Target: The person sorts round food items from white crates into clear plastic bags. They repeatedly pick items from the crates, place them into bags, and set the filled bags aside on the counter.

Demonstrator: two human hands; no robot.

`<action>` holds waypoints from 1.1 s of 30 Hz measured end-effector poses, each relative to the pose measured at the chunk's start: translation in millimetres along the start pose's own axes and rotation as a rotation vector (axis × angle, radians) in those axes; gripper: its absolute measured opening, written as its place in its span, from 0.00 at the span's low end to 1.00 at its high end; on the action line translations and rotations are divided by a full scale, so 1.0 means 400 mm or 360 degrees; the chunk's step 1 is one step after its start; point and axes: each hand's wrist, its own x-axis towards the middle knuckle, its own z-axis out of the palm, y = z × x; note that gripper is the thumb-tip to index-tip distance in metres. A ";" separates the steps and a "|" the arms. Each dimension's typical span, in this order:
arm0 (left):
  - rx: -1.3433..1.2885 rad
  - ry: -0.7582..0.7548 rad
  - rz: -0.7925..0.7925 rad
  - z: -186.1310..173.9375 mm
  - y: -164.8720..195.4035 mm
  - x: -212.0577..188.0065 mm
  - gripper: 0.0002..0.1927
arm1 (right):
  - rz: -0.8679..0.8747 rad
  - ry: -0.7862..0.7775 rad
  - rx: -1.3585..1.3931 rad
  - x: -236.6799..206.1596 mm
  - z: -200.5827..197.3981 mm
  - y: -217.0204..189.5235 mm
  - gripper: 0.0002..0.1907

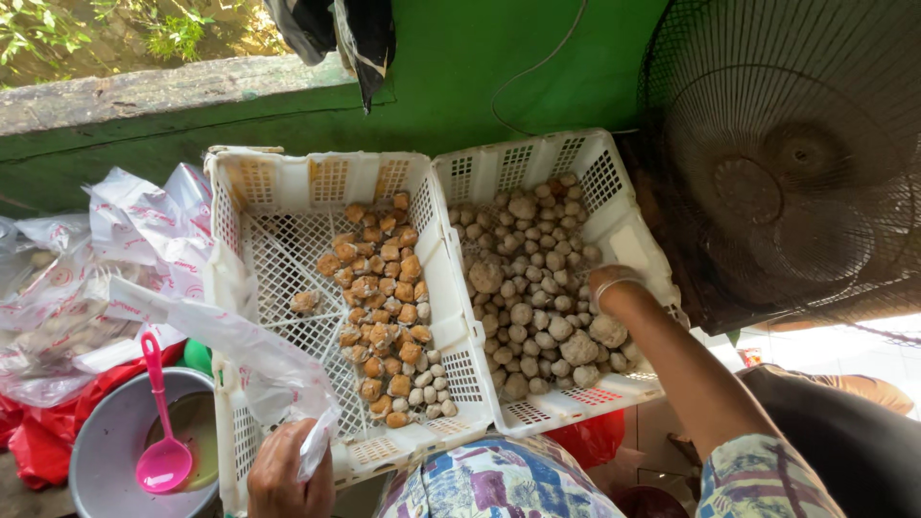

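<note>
Here the right hand [606, 286] is down among the grey balls [537, 288] in the right crate [614, 206], its grip hidden; left of that crate, the left hand [288, 470] clenches a plastic bag [240, 350].

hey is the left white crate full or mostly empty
Mostly empty. The left white crate shows bare mesh floor on its left half; brown fried pieces fill only a strip along its right side.

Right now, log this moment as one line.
left hand: holds clear plastic bag | right hand: in right crate, on pale balls | left crate: brown pieces
</note>
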 end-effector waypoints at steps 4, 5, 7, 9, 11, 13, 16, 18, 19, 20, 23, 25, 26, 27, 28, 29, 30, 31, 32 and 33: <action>-0.0009 0.0003 -0.0081 -0.007 0.006 -0.004 0.12 | -0.0064 -0.0239 -0.0411 -0.043 -0.029 -0.056 0.16; -0.0007 -0.0002 -0.0106 -0.009 0.009 -0.005 0.12 | -0.0093 -0.0260 -0.0416 -0.048 -0.035 -0.063 0.17; 0.0011 0.0019 -0.0120 -0.010 0.014 -0.004 0.12 | -0.0110 -0.0285 -0.0397 -0.045 -0.042 -0.065 0.18; 0.0050 0.0065 -0.0112 -0.011 0.020 -0.004 0.13 | -0.0125 -0.0274 -0.0308 -0.031 -0.037 -0.052 0.18; 0.0052 0.0088 -0.0139 -0.012 0.024 -0.003 0.12 | -0.0141 -0.0234 -0.0142 -0.011 -0.019 -0.031 0.18; 0.0047 0.0106 -0.0144 -0.016 0.028 -0.002 0.12 | -0.0154 -0.0192 0.0025 0.013 0.004 -0.003 0.20; 0.0029 0.0105 -0.0125 -0.019 0.033 0.001 0.12 | -0.0153 -0.0042 0.0507 0.046 0.035 0.031 0.15; 0.0011 0.0079 -0.0134 -0.020 0.037 0.004 0.11 | -0.0191 0.0043 0.0680 0.056 0.051 0.029 0.14; 0.0020 0.0071 -0.0140 -0.019 0.039 0.006 0.11 | -0.0232 0.0066 0.0658 0.056 0.058 0.019 0.14; 0.0034 0.0070 -0.0143 -0.019 0.041 0.007 0.11 | -0.0280 0.0095 0.0635 0.054 0.062 0.004 0.14; -0.0008 0.0105 -0.0171 -0.025 0.041 0.010 0.10 | -0.0116 0.0165 0.0059 0.032 0.065 -0.059 0.20; -0.0048 0.0141 -0.0191 -0.035 0.040 0.011 0.09 | -0.0108 0.0037 -0.0111 0.015 0.054 -0.093 0.20; -0.0067 0.0154 -0.0184 -0.040 0.038 0.012 0.09 | -0.0095 -0.0025 -0.0196 0.009 0.048 -0.106 0.21; -0.0095 0.0166 -0.0172 -0.043 0.037 0.014 0.09 | -0.0090 -0.0033 -0.0087 0.003 0.041 -0.113 0.23; -0.0077 0.0165 -0.0152 -0.047 0.037 0.016 0.09 | -0.0075 -0.0040 0.0023 0.000 0.034 -0.116 0.27; -0.0063 0.0163 -0.0129 -0.049 0.036 0.018 0.10 | -0.0054 -0.0046 0.0134 -0.002 0.030 -0.117 0.32; -0.0052 0.0162 -0.0108 -0.052 0.037 0.021 0.10 | -0.0083 -0.0038 0.0160 -0.002 0.025 -0.115 0.32; -0.0076 0.0150 -0.0130 -0.054 0.038 0.022 0.10 | -0.0114 -0.0030 0.0184 -0.001 0.024 -0.116 0.32; -0.0098 0.0141 -0.0152 -0.057 0.040 0.023 0.10 | -0.0147 -0.0023 0.0207 0.001 0.024 -0.116 0.32; -0.0118 0.0132 -0.0174 -0.061 0.042 0.024 0.10 | -0.0170 0.0001 0.0266 0.004 0.024 -0.118 0.33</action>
